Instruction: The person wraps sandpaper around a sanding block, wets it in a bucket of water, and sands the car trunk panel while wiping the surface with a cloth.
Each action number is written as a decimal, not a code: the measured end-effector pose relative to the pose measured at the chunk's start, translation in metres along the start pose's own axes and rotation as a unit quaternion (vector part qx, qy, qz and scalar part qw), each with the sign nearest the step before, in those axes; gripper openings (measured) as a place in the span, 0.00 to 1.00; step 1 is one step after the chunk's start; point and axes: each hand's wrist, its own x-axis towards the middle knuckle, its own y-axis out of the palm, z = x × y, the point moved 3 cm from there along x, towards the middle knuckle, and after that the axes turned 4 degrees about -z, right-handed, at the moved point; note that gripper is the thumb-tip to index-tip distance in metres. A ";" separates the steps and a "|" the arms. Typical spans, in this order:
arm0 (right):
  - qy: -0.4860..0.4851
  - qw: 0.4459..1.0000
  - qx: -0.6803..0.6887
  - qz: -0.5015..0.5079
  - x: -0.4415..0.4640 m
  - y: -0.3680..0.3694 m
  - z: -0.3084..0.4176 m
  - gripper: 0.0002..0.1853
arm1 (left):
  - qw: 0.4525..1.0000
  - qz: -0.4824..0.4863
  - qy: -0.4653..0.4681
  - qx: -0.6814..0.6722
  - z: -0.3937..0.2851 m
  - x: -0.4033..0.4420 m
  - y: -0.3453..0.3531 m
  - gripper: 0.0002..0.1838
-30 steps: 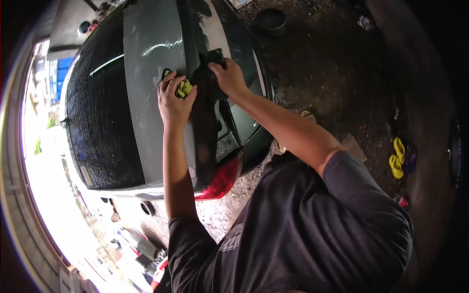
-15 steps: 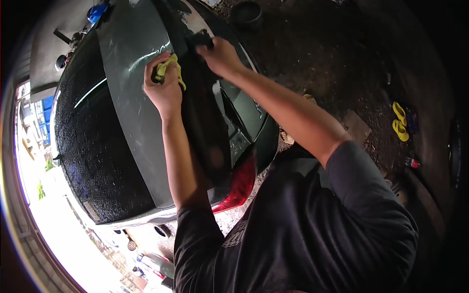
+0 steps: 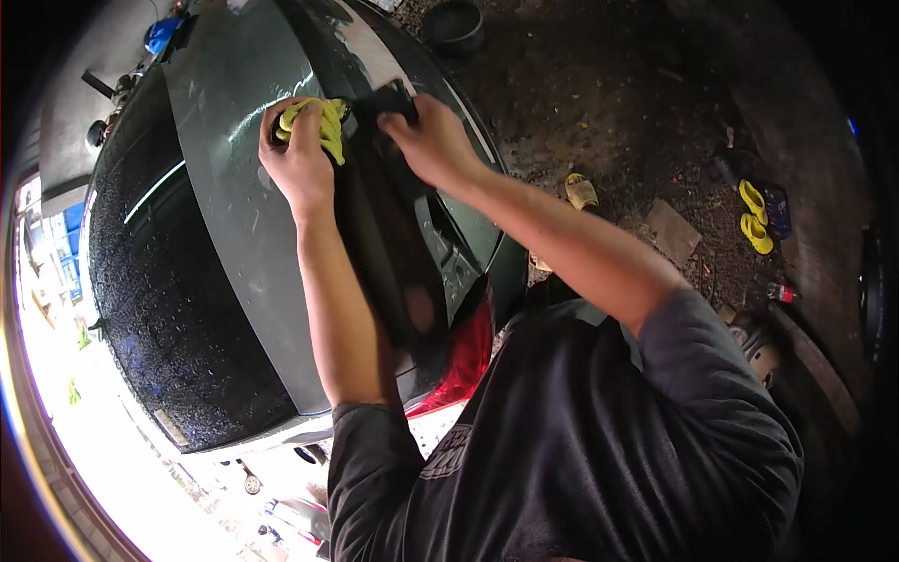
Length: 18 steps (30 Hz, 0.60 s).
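- The car [image 3: 267,309] is the largest thing before me; its rear end faces right in my view and its body runs off leftward.
- Beaded drops cover much of the rear window [image 3: 178,300], so the glass is not dry.
- The grey panel [image 3: 225,150] beside the glass looks mostly even, with a bright reflection; I judge the work on the bodywork to be partway along.
- The red tail light [image 3: 464,361] sits at the near corner.
- Beyond my hands a pale patch [image 3: 375,54] shows against the dark paint; that area looks unfinished to me.
- My left hand [image 3: 298,169] pinches a yellow cloth [image 3: 323,126] between thumb and curled fingers.
- My right hand [image 3: 435,145], blurred, is bent around a dark pad [image 3: 393,96]; how firmly, I cannot tell.
- The cloth is bunched at the panel's edge, its long axis slanting downward, its loose end pointing to the lower right.
- The pad juts up and left from my fingers, near the pale patch; its long axis is too hidden to tell.
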 end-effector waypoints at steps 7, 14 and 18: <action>0.009 1.000 0.018 0.001 -0.001 0.002 -0.005 0.24 | 1.000 -0.005 -0.015 -0.004 0.001 0.001 0.000 0.06; 0.000 1.000 -0.018 -0.021 0.027 0.007 -0.006 0.26 | 1.000 -0.016 -0.016 -0.015 0.004 0.002 0.002 0.06; 0.019 1.000 0.020 0.001 0.011 0.005 -0.004 0.27 | 0.999 -0.015 -0.028 -0.019 0.005 0.001 0.001 0.07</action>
